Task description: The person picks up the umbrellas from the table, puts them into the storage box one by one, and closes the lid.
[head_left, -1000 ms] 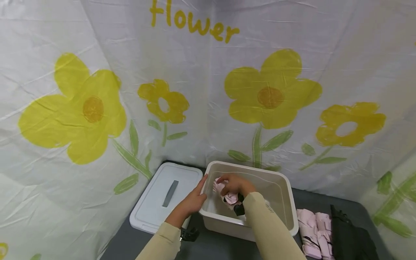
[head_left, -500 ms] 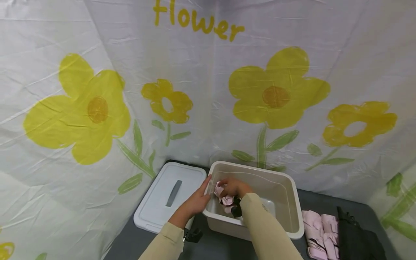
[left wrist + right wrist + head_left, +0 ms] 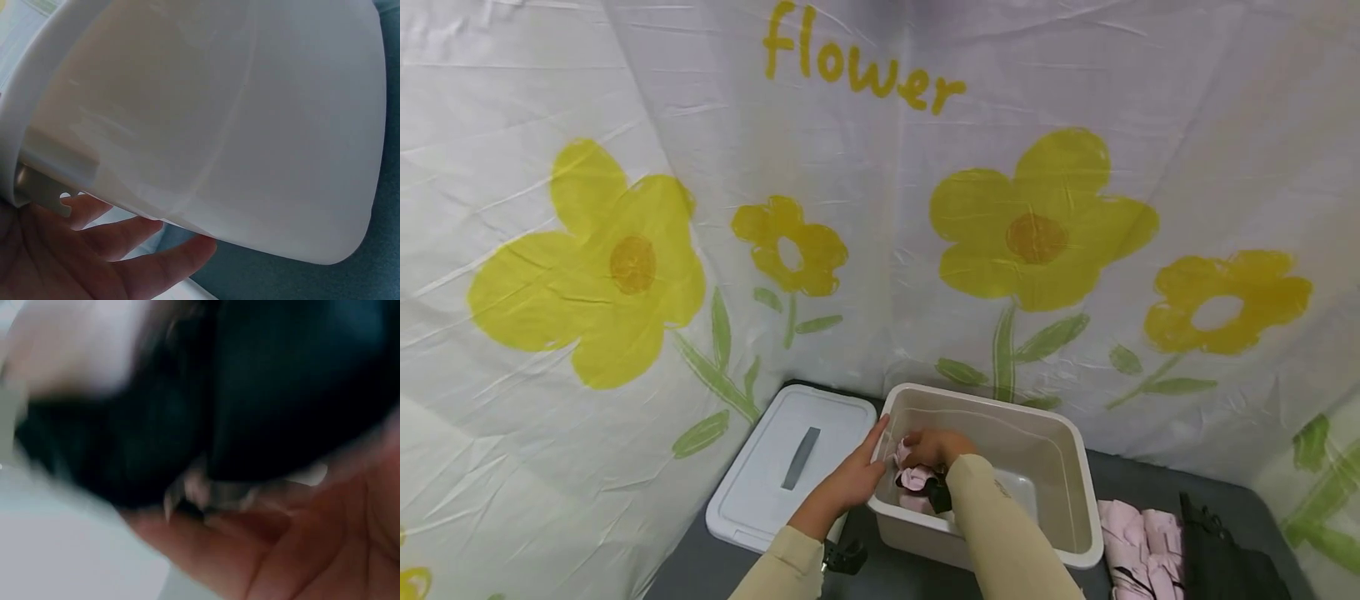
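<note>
A beige plastic storage bin (image 3: 988, 397) stands on the dark table. My left hand (image 3: 848, 481) lies along its left side, with straight fingers (image 3: 165, 265) against the outer wall in the left wrist view. Down inside the bin's left end, my right hand (image 3: 938, 447) holds a soft pink cloth bundle (image 3: 917, 477) with black parts. Black fabric (image 3: 125, 450) fills much of the blurred right wrist view, and fingers of that hand curl beneath it. My right hand and sleeve cover part of the bundle.
A white lid (image 3: 763, 475) with a grey handle lies left of the bin. To its right are two folded pink cloth bundles (image 3: 1122, 537) and a black cloth item (image 3: 1228, 554). Behind stands a white curtain (image 3: 880, 250) with painted yellow flowers.
My right hand and the pink bundle have shifted slightly toward the bin's left wall. My left hand keeps its place on the side. The head view has moved a little.
</note>
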`<action>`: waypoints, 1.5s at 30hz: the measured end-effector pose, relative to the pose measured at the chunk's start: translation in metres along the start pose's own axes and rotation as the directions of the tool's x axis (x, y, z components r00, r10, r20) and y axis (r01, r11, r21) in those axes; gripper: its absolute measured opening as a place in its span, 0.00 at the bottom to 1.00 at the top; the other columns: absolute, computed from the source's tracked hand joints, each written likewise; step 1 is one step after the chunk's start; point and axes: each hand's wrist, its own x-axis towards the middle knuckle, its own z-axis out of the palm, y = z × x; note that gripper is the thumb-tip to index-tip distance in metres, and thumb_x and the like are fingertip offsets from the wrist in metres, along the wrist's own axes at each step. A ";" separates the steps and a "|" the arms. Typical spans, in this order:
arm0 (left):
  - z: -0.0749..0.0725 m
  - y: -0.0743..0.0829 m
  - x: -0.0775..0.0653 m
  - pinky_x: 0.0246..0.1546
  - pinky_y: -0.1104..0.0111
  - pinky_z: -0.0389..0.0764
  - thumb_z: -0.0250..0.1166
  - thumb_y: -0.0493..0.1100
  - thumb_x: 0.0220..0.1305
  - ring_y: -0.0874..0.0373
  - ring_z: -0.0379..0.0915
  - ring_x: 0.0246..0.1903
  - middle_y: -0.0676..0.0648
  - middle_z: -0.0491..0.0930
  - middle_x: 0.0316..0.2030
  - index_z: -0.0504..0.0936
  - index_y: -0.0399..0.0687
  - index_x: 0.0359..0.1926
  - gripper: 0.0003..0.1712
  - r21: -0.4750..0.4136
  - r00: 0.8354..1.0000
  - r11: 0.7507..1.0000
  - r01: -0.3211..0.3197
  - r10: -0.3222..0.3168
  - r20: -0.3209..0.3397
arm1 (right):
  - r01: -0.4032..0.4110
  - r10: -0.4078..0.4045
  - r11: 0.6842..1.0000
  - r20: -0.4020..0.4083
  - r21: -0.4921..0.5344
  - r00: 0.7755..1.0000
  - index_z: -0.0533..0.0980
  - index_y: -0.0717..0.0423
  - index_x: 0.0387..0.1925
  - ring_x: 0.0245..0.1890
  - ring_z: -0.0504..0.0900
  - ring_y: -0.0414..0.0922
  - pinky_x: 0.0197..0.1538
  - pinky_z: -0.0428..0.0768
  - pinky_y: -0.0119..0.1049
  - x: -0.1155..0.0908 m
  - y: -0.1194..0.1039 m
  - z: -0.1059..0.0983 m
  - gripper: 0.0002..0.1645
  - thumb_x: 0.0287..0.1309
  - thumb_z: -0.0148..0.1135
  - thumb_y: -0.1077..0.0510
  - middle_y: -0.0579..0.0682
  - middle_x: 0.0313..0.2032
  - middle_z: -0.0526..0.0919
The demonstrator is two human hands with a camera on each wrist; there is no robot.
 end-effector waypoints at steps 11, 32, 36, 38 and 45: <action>0.007 0.003 0.008 0.65 0.38 0.56 0.44 0.34 0.68 0.35 0.50 0.71 0.34 0.50 0.74 0.42 0.58 0.77 0.41 0.017 1.000 1.000 0.009 -0.009 0.012 | -0.063 0.034 0.958 0.106 0.279 0.994 0.61 0.64 0.69 0.47 0.82 0.60 0.51 0.80 0.52 -0.008 -0.002 0.000 0.34 0.64 0.57 0.58 0.66 0.63 0.70; -0.005 0.001 0.011 0.64 0.41 0.60 0.45 0.33 0.65 0.36 0.55 0.69 0.31 0.54 0.72 0.45 0.58 0.77 0.42 -0.011 0.999 1.000 0.024 -0.025 -0.043 | 0.168 -0.176 0.966 -0.025 -0.196 0.984 0.69 0.47 0.67 0.67 0.68 0.54 0.63 0.70 0.53 -0.044 -0.020 -0.046 0.29 0.65 0.53 0.46 0.52 0.68 0.68; -0.002 -0.003 0.010 0.65 0.42 0.60 0.45 0.32 0.66 0.37 0.54 0.69 0.31 0.53 0.72 0.44 0.58 0.77 0.42 -0.007 0.999 1.000 0.030 -0.030 -0.033 | 0.190 -0.211 0.943 -0.052 -0.272 0.976 0.71 0.48 0.65 0.69 0.66 0.51 0.68 0.65 0.50 -0.056 -0.017 -0.048 0.28 0.65 0.53 0.47 0.52 0.67 0.71; -0.001 -0.004 0.009 0.65 0.41 0.59 0.45 0.32 0.65 0.36 0.53 0.70 0.32 0.52 0.73 0.44 0.58 0.77 0.42 -0.018 0.999 0.999 0.028 -0.028 -0.025 | 0.192 -0.218 0.940 -0.064 -0.283 0.974 0.71 0.48 0.65 0.69 0.66 0.51 0.68 0.65 0.49 -0.062 -0.015 -0.049 0.28 0.66 0.53 0.48 0.52 0.66 0.71; 0.003 -0.003 0.009 0.66 0.40 0.55 0.45 0.30 0.64 0.37 0.49 0.71 0.36 0.48 0.75 0.45 0.56 0.77 0.43 -0.035 1.000 0.999 0.018 -0.019 -0.017 | 0.206 -0.244 0.943 -0.120 -0.262 0.962 0.71 0.51 0.65 0.68 0.67 0.52 0.68 0.65 0.49 -0.085 -0.006 -0.051 0.26 0.67 0.53 0.51 0.53 0.66 0.72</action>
